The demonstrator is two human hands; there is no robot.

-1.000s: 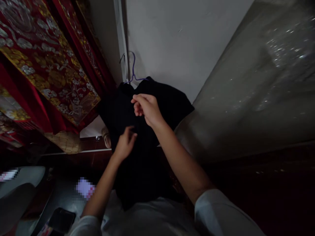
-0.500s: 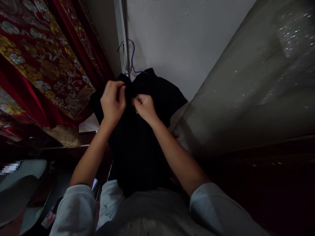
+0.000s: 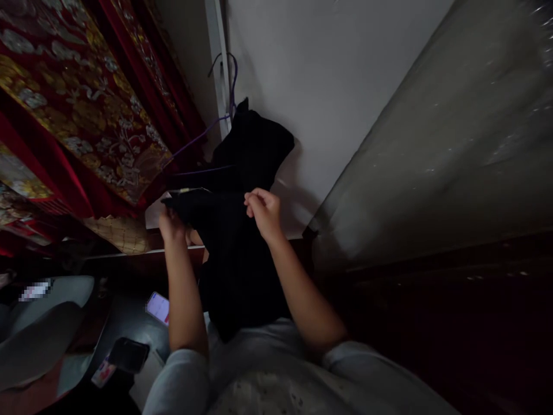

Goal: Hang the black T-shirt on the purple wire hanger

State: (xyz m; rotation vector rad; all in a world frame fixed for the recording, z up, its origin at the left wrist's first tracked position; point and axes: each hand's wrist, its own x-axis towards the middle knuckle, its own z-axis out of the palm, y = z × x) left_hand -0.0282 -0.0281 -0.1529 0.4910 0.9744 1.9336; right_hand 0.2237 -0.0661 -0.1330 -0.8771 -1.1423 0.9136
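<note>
A black shirt (image 3: 254, 144) hangs half off a purple wire hanger (image 3: 196, 138), its far shoulder still over the hanger's right side. The hanger's left arm is bare. My left hand (image 3: 171, 225) is closed on the shirt's left part, below the bare hanger arm; the shirt hides some of its fingers. With fingers pinched together, my right hand (image 3: 264, 210) grips the cloth near the middle. Between my hands the fabric is stretched in a nearly straight edge. The lower part of the shirt drapes down toward my lap.
Red cloth with gold and silver embroidery (image 3: 99, 98) hangs at the left. A lit phone (image 3: 158, 308) and a dark object (image 3: 128, 354) lie on a dark surface below. Right of the white wall (image 3: 328, 75) stands a large plastic-covered panel (image 3: 440, 167).
The shirt's left shoulder has come off the hanger, baring its left arm. My left hand has moved down and left with the cloth; my right hand has moved slightly down and right.
</note>
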